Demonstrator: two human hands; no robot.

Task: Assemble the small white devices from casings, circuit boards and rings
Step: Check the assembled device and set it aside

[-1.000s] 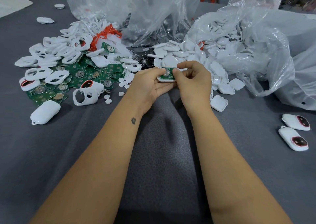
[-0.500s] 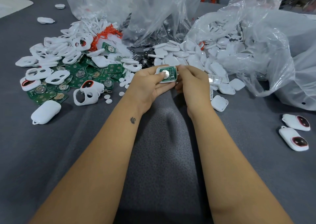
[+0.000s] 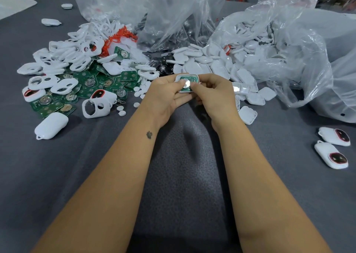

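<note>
Casing [image 3: 187, 77] unmoved; right hand [image 3: 214, 96] now pressing its disc.

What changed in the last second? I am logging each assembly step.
The right hand slid down off the casing, uncovering the green circuit board and its silver disc; its fingertip now touches the disc. The left hand holds the casing as before. The piles stayed put.
</note>
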